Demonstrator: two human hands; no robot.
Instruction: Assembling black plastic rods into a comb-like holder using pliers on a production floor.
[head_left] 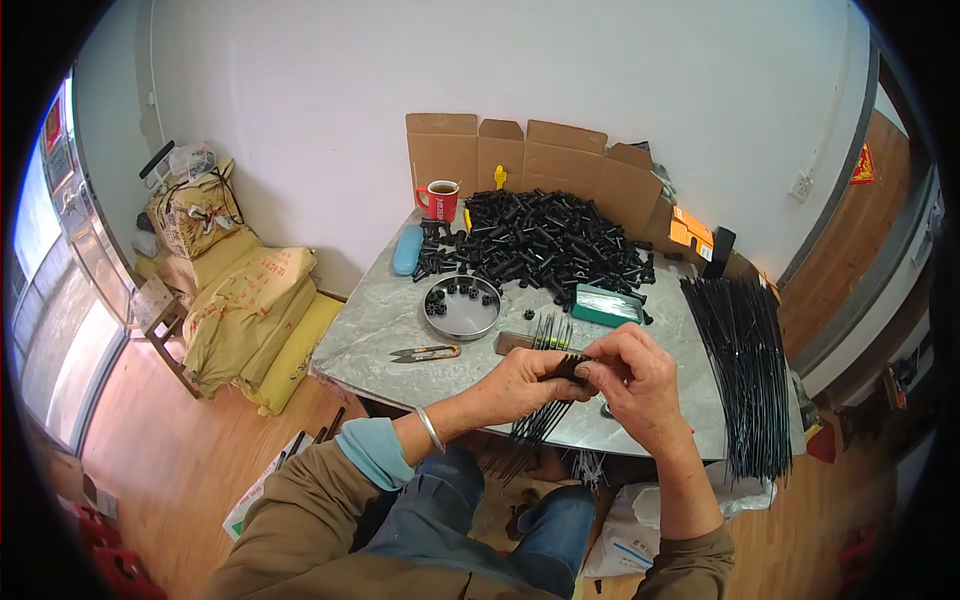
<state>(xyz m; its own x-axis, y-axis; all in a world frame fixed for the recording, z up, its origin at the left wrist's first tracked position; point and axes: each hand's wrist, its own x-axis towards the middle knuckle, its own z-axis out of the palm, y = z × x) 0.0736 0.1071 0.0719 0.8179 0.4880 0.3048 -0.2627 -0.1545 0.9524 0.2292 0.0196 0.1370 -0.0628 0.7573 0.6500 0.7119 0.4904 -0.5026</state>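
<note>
With the hands as the centre of the dial, the person's denim-clad legs (440, 515) lie nearest, around 7 o'clock, and a white sack (625, 535) sits on the floor at 5. The left forearm enters from 8 o'clock, a silver bangle (431, 428) at its wrist. The left hand (515, 385) is closed around a bundle of thin black rods (538, 425), held over the table's near edge with the long ends slanting down toward 7. The right hand (637, 378) meets it, thumb and fingers pinching at the upper end of the bundle; whether it grips one rod or several I cannot tell.

On the grey table (365, 345), orange-handled snips (428, 353) lie at 9 o'clock. A round metal tray (465, 318) at 10 holds small black pieces along its rim. A teal rectangular box (608, 307) stands at 1, and a larger spread of long black rods (740, 380) lies at 3.

Farther out, a big heap of black tubular parts (545, 245) fills 12 o'clock. A light blue case (408, 250) lies at 10, a red mug (440, 203) of dark liquid stands at 11, and upright cardboard (565, 150) backs the heap.
</note>
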